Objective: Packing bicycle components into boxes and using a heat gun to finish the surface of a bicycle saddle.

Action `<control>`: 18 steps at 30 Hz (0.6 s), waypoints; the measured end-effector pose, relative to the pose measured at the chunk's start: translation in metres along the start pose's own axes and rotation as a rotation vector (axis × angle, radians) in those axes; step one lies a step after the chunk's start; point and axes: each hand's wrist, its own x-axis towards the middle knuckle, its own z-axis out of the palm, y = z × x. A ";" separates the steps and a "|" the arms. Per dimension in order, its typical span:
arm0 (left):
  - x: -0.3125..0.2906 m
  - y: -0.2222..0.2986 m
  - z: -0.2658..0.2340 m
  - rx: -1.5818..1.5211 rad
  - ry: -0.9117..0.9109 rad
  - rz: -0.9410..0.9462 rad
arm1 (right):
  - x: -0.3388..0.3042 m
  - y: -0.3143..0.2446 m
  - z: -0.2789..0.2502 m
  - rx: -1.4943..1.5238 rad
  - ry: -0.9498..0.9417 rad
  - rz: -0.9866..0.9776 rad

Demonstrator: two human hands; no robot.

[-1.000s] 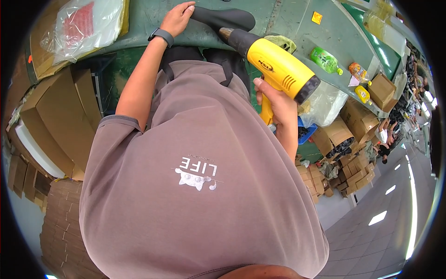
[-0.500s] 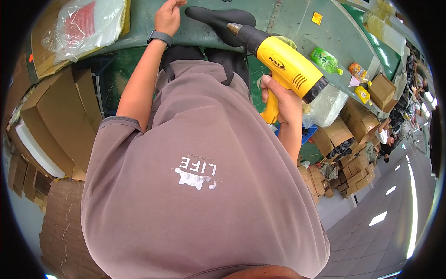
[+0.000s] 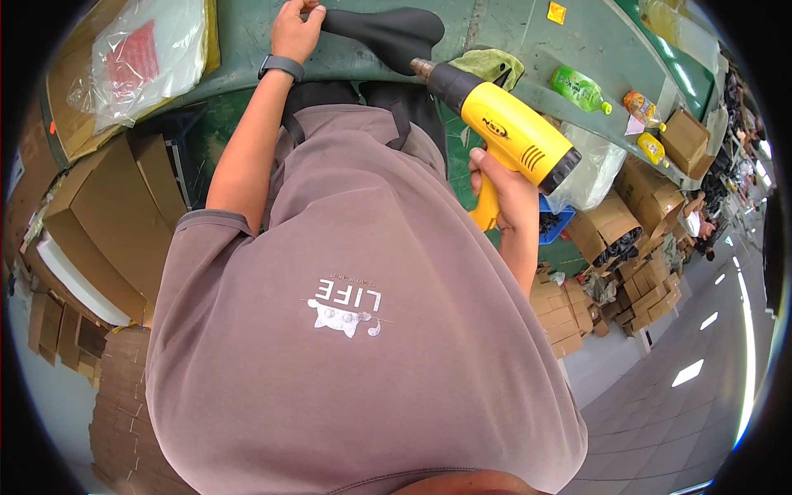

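Note:
My right hand [image 3: 503,186] grips the handle of a yellow heat gun [image 3: 507,132] whose dark nozzle points up toward a black bicycle saddle [image 3: 384,31] lying on the green table [image 3: 511,33]. At the saddle's narrow left end, my left hand [image 3: 297,29] holds it; a dark watch sits on that wrist. My grey shirt fills the middle of the view and hides the table's near edge.
A clear plastic bag [image 3: 144,62] lies on cardboard at the upper left. A green cloth [image 3: 493,64], a green bottle [image 3: 582,89] and orange bottles [image 3: 643,107] sit on the table to the right. Cardboard boxes [image 3: 99,214] stand at the left, and more are stacked lower right.
The heat gun has swung back toward me and to the right, its nozzle drawing away from the saddle. My left hand has shifted up along the saddle's narrow end.

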 end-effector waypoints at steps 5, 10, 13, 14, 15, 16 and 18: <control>0.003 -0.020 0.013 0.051 0.018 0.089 | 0.010 -0.005 -0.008 0.098 0.023 -0.049; 0.005 -0.015 0.022 0.127 -0.005 0.077 | 0.007 -0.004 -0.005 -0.073 0.060 -0.147; 0.009 -0.020 0.024 0.166 -0.021 0.130 | 0.002 -0.001 0.002 -0.167 0.123 -0.208; 0.009 -0.019 0.026 0.168 -0.018 0.116 | -0.001 -0.009 0.003 -0.036 0.018 -0.126; 0.009 -0.019 0.027 0.170 -0.016 0.101 | -0.002 -0.013 0.002 0.095 -0.087 -0.044; 0.008 -0.018 0.029 0.169 -0.016 0.101 | 0.000 -0.004 -0.002 -0.124 -0.026 -0.069; 0.006 -0.018 0.029 0.138 -0.004 0.062 | -0.006 -0.009 0.000 -0.026 -0.057 -0.043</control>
